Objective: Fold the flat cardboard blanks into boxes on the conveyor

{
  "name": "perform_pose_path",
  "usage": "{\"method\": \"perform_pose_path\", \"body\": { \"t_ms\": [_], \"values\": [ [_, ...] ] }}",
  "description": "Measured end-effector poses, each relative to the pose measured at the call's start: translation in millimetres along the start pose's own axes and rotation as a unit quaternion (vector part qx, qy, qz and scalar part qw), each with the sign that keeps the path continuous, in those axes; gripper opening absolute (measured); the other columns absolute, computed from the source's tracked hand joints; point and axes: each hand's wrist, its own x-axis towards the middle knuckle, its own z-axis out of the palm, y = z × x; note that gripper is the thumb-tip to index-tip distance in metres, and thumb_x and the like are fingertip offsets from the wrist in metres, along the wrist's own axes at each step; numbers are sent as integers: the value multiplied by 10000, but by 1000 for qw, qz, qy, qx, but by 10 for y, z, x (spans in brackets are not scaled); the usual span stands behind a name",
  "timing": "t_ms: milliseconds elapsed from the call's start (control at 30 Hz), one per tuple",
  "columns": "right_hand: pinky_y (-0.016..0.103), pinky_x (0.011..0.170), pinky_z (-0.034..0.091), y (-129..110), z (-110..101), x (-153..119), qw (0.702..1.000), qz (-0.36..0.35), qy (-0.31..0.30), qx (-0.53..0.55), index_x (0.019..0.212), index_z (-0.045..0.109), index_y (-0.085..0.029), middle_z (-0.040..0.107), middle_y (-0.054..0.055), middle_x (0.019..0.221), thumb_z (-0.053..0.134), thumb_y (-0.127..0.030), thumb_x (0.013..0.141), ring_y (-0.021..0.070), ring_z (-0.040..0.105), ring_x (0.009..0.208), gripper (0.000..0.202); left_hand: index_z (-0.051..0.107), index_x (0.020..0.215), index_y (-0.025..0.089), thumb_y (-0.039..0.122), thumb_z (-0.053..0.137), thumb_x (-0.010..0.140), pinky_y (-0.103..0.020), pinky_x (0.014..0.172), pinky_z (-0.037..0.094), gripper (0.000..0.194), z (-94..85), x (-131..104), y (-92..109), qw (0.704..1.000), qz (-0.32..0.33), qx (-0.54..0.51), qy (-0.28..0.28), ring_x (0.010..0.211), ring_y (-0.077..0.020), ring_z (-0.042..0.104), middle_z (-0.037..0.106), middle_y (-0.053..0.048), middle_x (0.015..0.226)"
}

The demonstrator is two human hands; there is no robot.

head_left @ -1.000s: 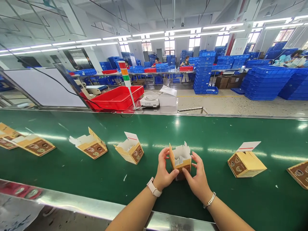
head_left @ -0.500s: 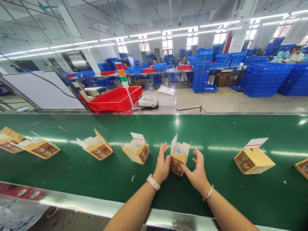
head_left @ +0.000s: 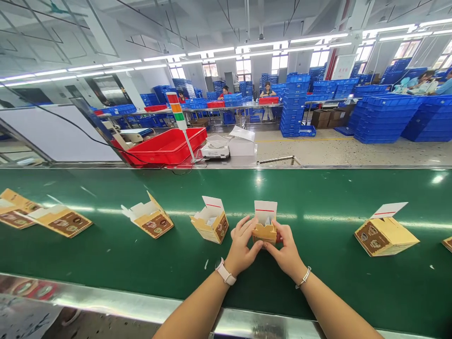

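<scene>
A small yellow-and-brown cardboard box [head_left: 264, 231] stands on the green conveyor belt [head_left: 141, 263] in front of me. Its white back flap with a red line is raised, and something pale shows inside. My left hand [head_left: 243, 245] is closed on the box's left side, thumb at the front. On its right side my right hand [head_left: 286, 245] grips it, fingers at the top edge and thumb on the front. Just to the left stands another open box [head_left: 212, 226], also with its flap up. Parts of the held box are hidden by my fingers.
More boxes lie on the belt: an open one [head_left: 155, 223] and a tilted one [head_left: 65, 221] to the left, one with a raised flap [head_left: 384, 238] to the right. Beyond the belt are a red bin [head_left: 162, 146], a signal light [head_left: 178, 113] and a white scale [head_left: 215, 148].
My hands have closed around the box, which has turned so its raised flap faces me. The other boxes have shifted to the right.
</scene>
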Motion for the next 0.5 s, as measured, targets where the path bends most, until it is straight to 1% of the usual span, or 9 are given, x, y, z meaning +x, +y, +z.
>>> {"method": "perform_pose_path", "body": {
  "t_ms": [33,100,167,200,267,333,367,433,500],
  "values": [
    [385,783,545,0,-8,8,1000,-13,-2,-19,1171,627,-266,467,43,929,678,-467,766,187,526,836,455,573,1270,253,452,460,902,-543,977,355,433,2,21,8,1000,-11,-10,-19,1305,-332,437,605,-131,1303],
    [454,900,505,-10,-27,35,998,-33,11,-58,993,714,-249,459,70,965,642,-542,783,230,510,945,368,637,1171,266,424,409,923,-544,968,341,373,18,72,41,998,-27,-28,-53,1317,-327,424,628,-113,1271],
    [502,994,438,-30,-43,75,996,-46,40,-71,820,737,-224,465,105,1051,582,-601,808,274,478,1069,408,683,1052,264,399,394,925,-529,953,341,344,56,137,88,996,-38,-46,-65,1279,-319,460,668,-104,1190],
    [507,1016,418,-41,-49,96,995,-48,55,-63,756,732,-213,467,118,1099,550,-617,823,284,470,1105,448,696,982,255,389,399,920,-517,942,346,331,84,175,114,996,-42,-56,-59,1231,-312,496,689,-104,1128],
    [489,1024,415,-55,-57,139,996,-36,78,-31,688,717,-197,476,129,1161,511,-631,839,282,486,1121,504,684,794,232,379,439,897,-485,905,369,304,154,261,161,995,-56,-79,-33,1071,-290,566,708,-97,944],
    [455,1003,438,-52,-66,174,995,6,100,6,679,705,-187,505,129,1169,520,-634,826,264,534,1076,506,592,621,216,366,522,849,-438,851,401,282,235,358,205,991,-88,-105,-6,900,-254,570,655,-68,743],
    [439,989,449,-43,-73,188,993,34,114,20,688,699,-183,523,127,1164,539,-630,811,258,553,1055,490,549,596,212,348,582,809,-410,827,414,254,276,410,226,986,-116,-123,9,841,-232,555,613,-44,691],
    [408,943,482,-13,-92,208,985,86,145,40,719,671,-182,558,120,1137,599,-599,770,251,574,1033,427,527,671,205,276,706,699,-357,792,437,194,349,516,266,965,-197,-172,35,776,-185,536,557,0,701],
    [380,872,521,18,-115,224,975,130,166,66,806,629,-192,589,105,1086,659,-540,727,245,587,1020,358,523,811,197,195,770,617,-327,760,463,315,400,612,299,921,-305,-240,29,734,-149,546,545,16,775]
  ]
}}
